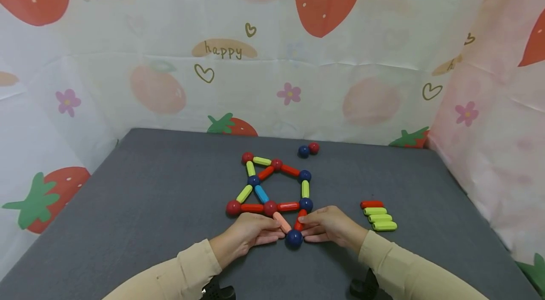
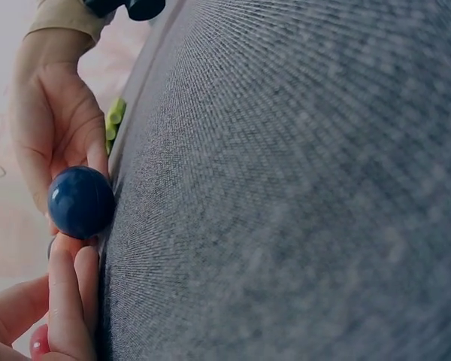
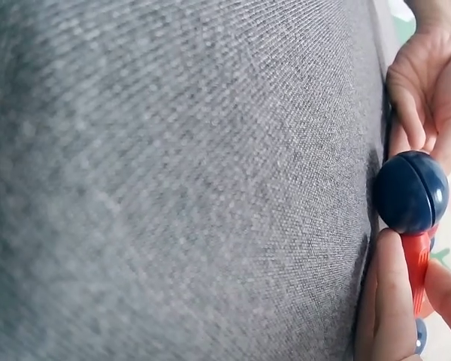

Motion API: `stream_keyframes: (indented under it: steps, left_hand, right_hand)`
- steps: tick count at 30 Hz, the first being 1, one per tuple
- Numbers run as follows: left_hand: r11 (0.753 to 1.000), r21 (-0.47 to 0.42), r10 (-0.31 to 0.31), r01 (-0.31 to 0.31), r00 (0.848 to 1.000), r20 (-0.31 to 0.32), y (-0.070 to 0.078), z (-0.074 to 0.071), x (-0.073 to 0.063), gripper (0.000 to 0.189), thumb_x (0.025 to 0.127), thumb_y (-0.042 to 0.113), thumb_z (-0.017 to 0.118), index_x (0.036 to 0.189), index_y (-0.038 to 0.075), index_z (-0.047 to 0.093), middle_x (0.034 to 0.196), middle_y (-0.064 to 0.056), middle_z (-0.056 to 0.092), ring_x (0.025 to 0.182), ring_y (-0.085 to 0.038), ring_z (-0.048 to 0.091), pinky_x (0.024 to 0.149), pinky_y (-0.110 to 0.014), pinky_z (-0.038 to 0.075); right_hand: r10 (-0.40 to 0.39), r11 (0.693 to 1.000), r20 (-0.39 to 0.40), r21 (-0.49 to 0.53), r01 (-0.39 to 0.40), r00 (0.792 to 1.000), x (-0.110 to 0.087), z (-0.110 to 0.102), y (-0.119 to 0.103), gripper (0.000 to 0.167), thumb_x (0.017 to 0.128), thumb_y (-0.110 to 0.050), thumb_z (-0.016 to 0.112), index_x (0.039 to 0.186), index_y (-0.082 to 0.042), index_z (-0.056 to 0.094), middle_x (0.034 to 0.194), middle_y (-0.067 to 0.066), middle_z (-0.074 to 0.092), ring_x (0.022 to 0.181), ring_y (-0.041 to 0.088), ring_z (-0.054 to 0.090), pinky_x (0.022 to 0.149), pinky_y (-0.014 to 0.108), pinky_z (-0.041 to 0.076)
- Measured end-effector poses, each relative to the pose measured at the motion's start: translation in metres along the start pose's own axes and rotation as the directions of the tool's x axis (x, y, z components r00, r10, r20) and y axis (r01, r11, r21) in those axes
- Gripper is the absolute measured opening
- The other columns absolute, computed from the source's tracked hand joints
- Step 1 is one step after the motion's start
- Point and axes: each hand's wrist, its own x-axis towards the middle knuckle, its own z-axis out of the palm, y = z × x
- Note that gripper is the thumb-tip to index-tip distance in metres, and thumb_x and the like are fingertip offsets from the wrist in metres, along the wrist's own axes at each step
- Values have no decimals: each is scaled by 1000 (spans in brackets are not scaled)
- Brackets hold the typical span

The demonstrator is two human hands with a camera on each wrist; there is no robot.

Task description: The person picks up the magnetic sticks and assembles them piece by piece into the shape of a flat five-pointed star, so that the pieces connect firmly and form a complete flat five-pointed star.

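On the dark grey table lies a flat frame of magnetic rods and balls. At its near corner sits a blue ball, which fills much of the gap between the hands in both wrist views. My left hand pinches the pink rod running from that ball up to a red ball. With thumb and fingers, my right hand grips the red rod between the near ball and another blue ball. The right wrist view shows this red rod meeting the near ball.
Beyond the hands the frame continues in yellow-green, red and blue rods. A loose blue ball and red ball touch near the back edge. To the right, several spare rods lie in a column. A printed curtain encloses the table.
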Motion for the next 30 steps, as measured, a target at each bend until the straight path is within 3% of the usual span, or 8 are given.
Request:
stream_keyframes:
  steps: [6,10,18,27,30]
  left_hand:
    - [1000,-16,-3,3,1000,-3,1,1,1,27,94,6,66,116,-10,67,89,-10,76,74,-10,73,73,-26,62]
    - [999,-55,-4,2,1000,-31,2,1,2,29,94,7,67,118,-9,67,89,-9,76,75,-11,74,73,-27,62]
    - [992,-122,-4,-7,996,-86,3,-1,3,34,91,4,69,123,-8,64,92,-12,76,78,-14,75,76,-30,62]
    - [994,-104,19,-32,992,-122,2,-16,-4,31,91,3,69,118,-11,66,99,-12,76,84,-15,74,84,-33,61]
    - [996,-71,42,-52,990,-135,2,-25,-9,27,92,4,66,115,-11,67,100,-13,75,87,-16,74,85,-33,61]
  right_hand:
    - [-11,1000,-11,-5,11,1000,1,-5,0,30,92,-17,71,112,5,68,85,6,74,71,12,71,74,32,63]
    - [-60,998,-67,-31,58,996,3,-12,-1,32,92,-21,72,111,5,68,84,8,76,72,13,72,73,31,63]
    - [-155,987,-175,-64,146,972,12,-24,-8,37,92,-20,72,119,5,66,105,13,74,80,15,72,76,34,63]
    - [-201,977,-105,-91,192,974,16,-23,-6,26,92,-13,71,111,5,71,100,8,75,84,14,71,80,36,62]
    - [-207,977,-98,-82,199,974,19,-24,-8,29,93,-13,70,115,6,69,106,13,74,89,17,72,83,37,62]
